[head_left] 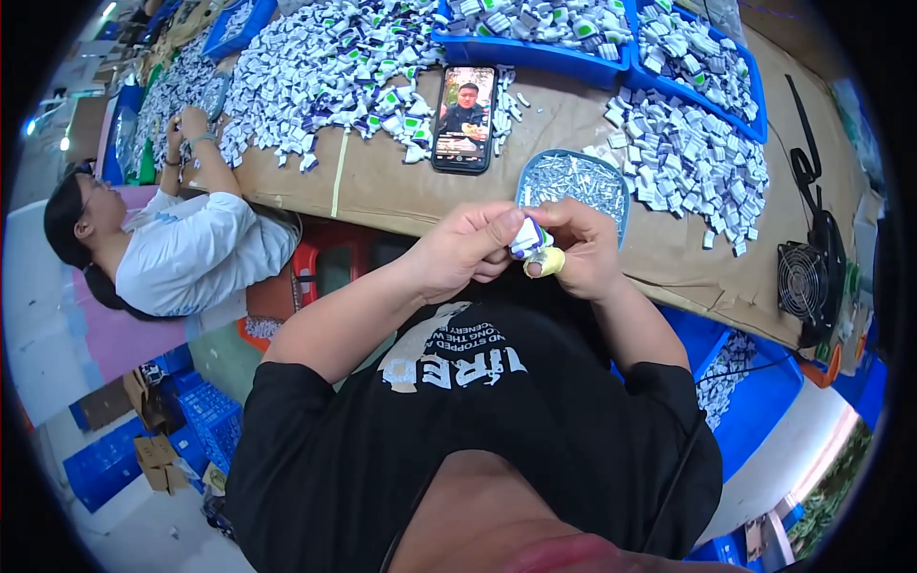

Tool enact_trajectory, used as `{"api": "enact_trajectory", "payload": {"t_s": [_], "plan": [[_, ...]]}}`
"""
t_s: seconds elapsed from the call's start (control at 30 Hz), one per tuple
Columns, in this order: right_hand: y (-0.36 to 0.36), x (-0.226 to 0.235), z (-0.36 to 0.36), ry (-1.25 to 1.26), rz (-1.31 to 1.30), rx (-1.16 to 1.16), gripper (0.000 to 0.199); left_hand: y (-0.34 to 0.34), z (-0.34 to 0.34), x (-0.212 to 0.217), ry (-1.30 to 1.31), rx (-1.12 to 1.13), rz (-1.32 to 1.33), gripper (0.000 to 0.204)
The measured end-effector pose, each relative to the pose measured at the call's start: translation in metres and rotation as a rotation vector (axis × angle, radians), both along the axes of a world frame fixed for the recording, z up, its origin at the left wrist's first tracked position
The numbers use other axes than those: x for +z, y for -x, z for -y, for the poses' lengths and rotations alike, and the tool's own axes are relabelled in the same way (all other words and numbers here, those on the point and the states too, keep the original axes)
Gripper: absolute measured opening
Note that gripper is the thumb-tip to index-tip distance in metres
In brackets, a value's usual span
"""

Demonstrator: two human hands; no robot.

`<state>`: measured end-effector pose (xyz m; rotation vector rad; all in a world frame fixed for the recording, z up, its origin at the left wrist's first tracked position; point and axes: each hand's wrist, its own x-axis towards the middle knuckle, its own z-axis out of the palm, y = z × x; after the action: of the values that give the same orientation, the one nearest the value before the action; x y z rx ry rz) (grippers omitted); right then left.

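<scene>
Bare cardboard between packet heaps

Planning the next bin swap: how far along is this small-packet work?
Done: the blue plastic bins hold packets. In hand: left hand and right hand pinch one small white packet. Left: a loose heap of white packets on the brown cardboard-covered table.

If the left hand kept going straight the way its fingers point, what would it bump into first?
The left hand points toward the right hand, so it would probably meet the small white packet both hands pinch, then the right hand's fingers.
</scene>
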<state>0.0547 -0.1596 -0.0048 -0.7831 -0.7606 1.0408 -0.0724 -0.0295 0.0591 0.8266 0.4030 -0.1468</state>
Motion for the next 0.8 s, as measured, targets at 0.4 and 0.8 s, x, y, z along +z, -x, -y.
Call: {"api": "enact_trajectory", "payload": {"t_s": [0.4,0.8], "plan": [[-0.076,0.013,0.102,0.029,0.289,-0.243,0.034,-0.104,0.061,-0.010,0.001,-0.340,0.022,0.030],[-0.091,0.039,0.147,0.231,0.951,-0.515,0.030,-0.146,0.075,-0.017,-0.314,-0.561,0.188,0.033]]}}
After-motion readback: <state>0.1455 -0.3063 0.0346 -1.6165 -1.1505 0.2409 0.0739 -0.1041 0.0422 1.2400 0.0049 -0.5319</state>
